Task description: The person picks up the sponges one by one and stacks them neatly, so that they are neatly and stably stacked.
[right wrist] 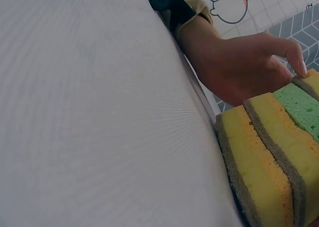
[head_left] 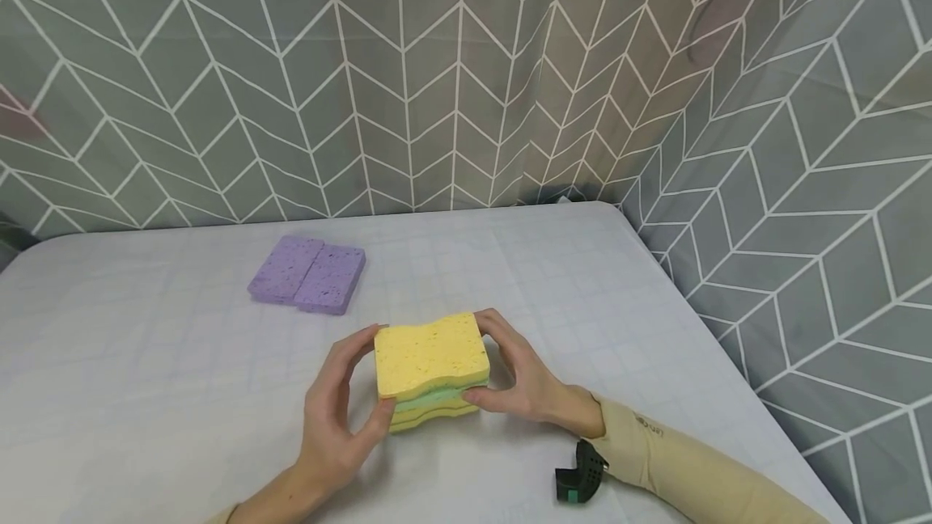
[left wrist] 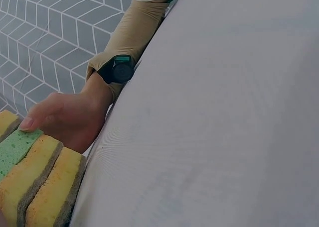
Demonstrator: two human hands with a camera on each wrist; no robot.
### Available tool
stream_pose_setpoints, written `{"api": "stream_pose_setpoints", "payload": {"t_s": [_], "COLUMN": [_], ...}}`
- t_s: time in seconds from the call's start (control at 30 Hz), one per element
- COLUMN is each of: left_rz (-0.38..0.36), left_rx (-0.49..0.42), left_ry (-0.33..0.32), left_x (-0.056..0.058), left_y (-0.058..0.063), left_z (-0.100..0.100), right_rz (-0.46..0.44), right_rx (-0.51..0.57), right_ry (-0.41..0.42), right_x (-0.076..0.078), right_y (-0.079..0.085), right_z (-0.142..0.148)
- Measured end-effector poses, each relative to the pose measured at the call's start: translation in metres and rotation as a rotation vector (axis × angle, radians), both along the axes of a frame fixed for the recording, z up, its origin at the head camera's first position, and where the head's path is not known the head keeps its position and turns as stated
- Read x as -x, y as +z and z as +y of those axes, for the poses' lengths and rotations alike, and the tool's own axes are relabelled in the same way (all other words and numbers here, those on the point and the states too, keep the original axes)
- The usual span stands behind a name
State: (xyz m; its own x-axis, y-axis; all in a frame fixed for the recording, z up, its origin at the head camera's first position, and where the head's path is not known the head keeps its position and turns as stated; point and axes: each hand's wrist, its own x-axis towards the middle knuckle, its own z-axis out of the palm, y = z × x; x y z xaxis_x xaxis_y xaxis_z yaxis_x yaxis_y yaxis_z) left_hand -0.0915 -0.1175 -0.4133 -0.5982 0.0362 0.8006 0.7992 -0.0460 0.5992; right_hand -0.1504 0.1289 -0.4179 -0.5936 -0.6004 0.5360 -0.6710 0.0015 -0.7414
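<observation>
We are seeing a stack of sponges at the lower centre of the head view, with a person's hands gripping it from both sides. The left hand is holding its left side and the right hand its right, thumbs on the near side and fingers reaching behind. We are finding a yellow sponge on top, a green sponge beneath, and two more yellow ones below; the right thumb is touching the green. Left of centre, we are noticing two purple sponges lying side by side on the white tabletop.
</observation>
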Motion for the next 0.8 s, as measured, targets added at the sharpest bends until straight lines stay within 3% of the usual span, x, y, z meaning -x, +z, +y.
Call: {"api": "stream_pose_setpoints", "payload": {"t_s": [0.47, 0.8], "left_rz": [0.007, 0.033], "left_rx": [0.019, 0.013], "left_ry": [-0.004, 0.004], "left_x": [0.0017, 0.0037], "left_y": [-0.0027, -0.0023], "left_z": [0.0017, 0.0024], "right_rz": [0.007, 0.115], "right_rx": [-0.021, 0.117], "right_ry": [-0.011, -0.022], "right_x": [-0.0021, 0.0006], "right_y": [-0.0001, 0.0009], "right_z": [0.0005, -0.0018]}}
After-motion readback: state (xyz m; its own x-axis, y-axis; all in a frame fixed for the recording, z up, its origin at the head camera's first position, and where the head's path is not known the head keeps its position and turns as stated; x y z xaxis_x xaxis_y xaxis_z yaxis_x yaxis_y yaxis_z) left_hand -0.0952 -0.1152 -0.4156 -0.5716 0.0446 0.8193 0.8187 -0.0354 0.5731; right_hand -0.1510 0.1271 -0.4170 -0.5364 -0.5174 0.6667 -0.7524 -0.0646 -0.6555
